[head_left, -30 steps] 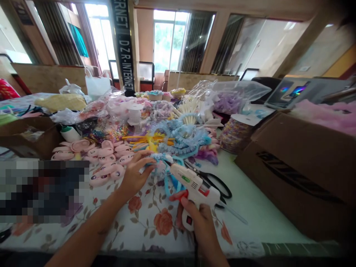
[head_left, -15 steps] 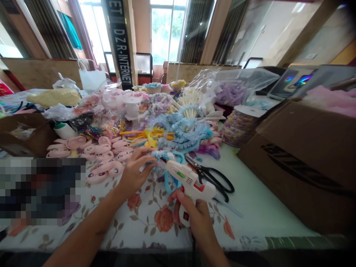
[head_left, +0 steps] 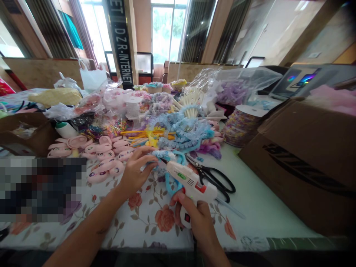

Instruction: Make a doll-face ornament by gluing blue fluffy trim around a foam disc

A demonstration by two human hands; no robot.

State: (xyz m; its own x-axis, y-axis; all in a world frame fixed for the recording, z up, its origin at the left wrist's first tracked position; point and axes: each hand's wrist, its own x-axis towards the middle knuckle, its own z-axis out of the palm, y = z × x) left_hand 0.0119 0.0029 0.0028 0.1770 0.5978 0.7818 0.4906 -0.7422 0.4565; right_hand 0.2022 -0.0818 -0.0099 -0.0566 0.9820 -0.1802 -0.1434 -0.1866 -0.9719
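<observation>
My right hand [head_left: 196, 217] is wrapped round the handle of a white glue gun [head_left: 185, 177]. Its dark nozzle points up and left, close to the fingers of my left hand [head_left: 140, 168]. Those fingers pinch a light-blue lacy trim [head_left: 160, 154]; the exact grip is partly hidden by the fingers and the nozzle. A light-blue fuzzy stem [head_left: 169, 182] curves down behind the gun. Black-handled scissors [head_left: 219, 180] lie on the table just right of the gun, their blades partly covered. A clear glue stick [head_left: 232, 208] sticks out of the gun's rear.
Pink doll-like heads [head_left: 104, 163] cluster left of my left hand. Blue ruffled ribbon [head_left: 180, 128] and yellow-orange stems [head_left: 151, 136] lie beyond the hands. A spool of colourful trim [head_left: 241, 124] and a large brown cardboard box [head_left: 300, 167] stand at right. A smaller open box [head_left: 27, 139] sits at left.
The whole view has shifted very slightly. Both hands keep their holds, with the glue gun's nozzle still beside the blue trim.
</observation>
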